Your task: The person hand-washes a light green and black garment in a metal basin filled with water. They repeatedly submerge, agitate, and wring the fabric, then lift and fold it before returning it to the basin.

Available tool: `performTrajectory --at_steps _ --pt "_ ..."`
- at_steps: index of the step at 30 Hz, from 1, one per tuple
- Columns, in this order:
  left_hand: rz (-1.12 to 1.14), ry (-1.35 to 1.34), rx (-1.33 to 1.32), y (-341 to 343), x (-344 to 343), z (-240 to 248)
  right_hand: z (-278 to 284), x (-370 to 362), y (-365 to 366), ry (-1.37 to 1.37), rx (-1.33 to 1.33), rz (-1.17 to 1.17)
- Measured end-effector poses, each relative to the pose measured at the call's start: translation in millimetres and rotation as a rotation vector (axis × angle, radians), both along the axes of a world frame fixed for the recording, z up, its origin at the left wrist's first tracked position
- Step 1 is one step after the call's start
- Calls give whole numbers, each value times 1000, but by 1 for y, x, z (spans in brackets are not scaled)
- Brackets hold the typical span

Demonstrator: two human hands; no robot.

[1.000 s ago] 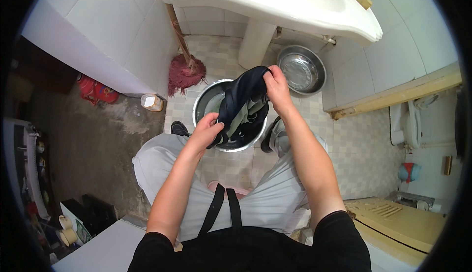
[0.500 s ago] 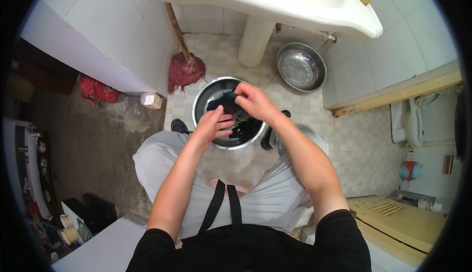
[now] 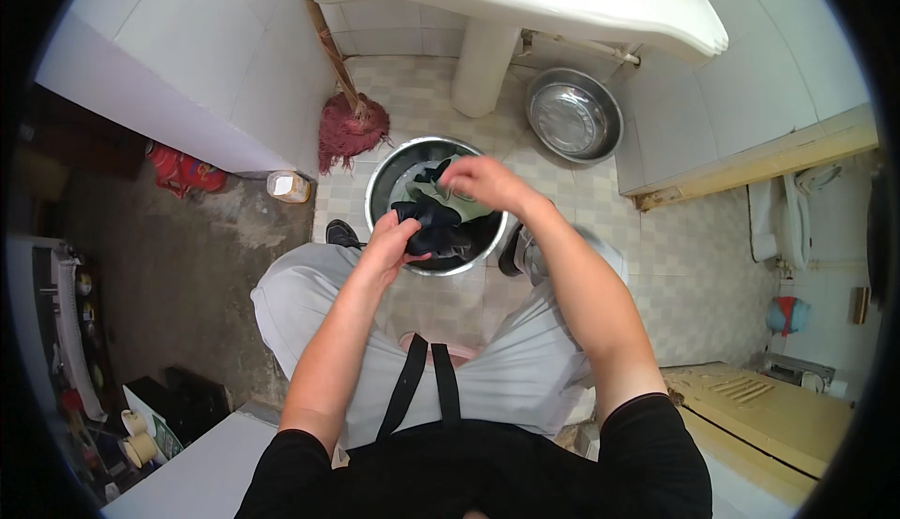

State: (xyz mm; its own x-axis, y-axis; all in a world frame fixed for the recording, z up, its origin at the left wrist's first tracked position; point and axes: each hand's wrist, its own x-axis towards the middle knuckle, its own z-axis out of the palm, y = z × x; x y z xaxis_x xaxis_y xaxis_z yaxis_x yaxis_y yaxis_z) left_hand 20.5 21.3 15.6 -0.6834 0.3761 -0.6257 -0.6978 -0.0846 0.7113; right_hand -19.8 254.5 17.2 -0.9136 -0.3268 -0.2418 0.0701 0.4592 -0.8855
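Note:
A round metal basin [image 3: 377, 175] stands on the floor between my feet, with wet cloths in it. My left hand [image 3: 389, 242] is closed round a bunched dark cloth [image 3: 434, 226] over the basin's near left side. My right hand [image 3: 487, 184] is above the right side of the basin, its fingers curled downward. What its fingertips hold, if anything, I cannot make out. Under and beside that hand lies a pale green cloth [image 3: 471, 208]. Another piece of dark cloth shows at the basin's far side.
A white pedestal sink [image 3: 480, 74] overhangs the far side. A second metal basin [image 3: 574, 116] leans at the back right. To the left are a red string mop [image 3: 353, 130] and a jar [image 3: 288, 186]. A yellow wooden sill [image 3: 750, 172] runs along the right.
My left hand, spread before, now grips the dark cloth, which has come nearer to me. The right hand has shifted slightly off that cloth, and more of the green cloth shows.

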Motion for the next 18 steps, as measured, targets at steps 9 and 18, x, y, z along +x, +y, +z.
performTrajectory --at_steps 9,18 --pt "-36 61 -91 2 4 17 -147 25 25 -587 549 210" --pt "29 21 -68 -5 1 20 -141 41 12 -621 278 22"
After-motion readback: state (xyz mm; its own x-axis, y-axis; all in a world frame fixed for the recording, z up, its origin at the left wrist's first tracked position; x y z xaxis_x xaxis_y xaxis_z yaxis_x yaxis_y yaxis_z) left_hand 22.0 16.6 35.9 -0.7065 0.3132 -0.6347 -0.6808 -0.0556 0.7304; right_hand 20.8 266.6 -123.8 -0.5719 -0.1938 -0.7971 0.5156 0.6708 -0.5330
